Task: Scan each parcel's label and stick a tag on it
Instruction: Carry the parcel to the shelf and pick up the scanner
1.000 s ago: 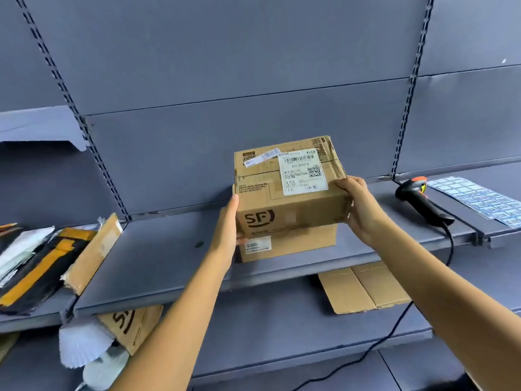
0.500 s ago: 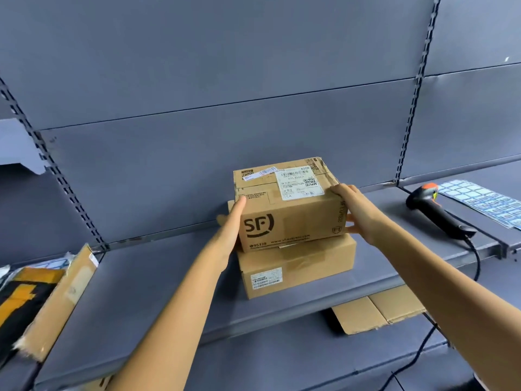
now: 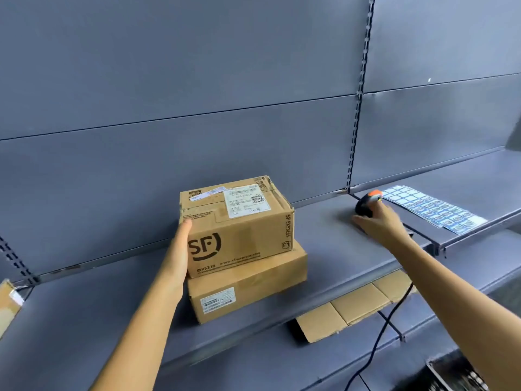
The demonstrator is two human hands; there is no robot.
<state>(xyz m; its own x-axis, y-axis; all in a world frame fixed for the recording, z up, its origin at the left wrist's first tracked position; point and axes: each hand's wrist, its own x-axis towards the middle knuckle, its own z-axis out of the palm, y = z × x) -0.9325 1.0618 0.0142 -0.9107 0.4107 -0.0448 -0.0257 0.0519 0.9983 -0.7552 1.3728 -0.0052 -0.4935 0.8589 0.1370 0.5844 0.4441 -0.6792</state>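
against the left hand (image 3: pixel 180 249) rests the parcel (image 3: pixel 242 230), right hand (image 3: pixel 379 225) apart.

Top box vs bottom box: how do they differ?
The top box has a printed SF logo on its front; the bottom box front has none. The top box's label is on its top face, the bottom box's on its front. The top box looks taller, the bottom box flatter. Both are brown cardboard.

The left hand (image 3: pixel 180 249) lies flat against the left side of the SF Express box (image 3: pixel 239 235), which is stacked on a plain carton (image 3: pixel 253 286). The right hand (image 3: pixel 379 224) rests on the barcode scanner (image 3: pixel 366 206), near the tag sheet (image 3: pixel 434 210).
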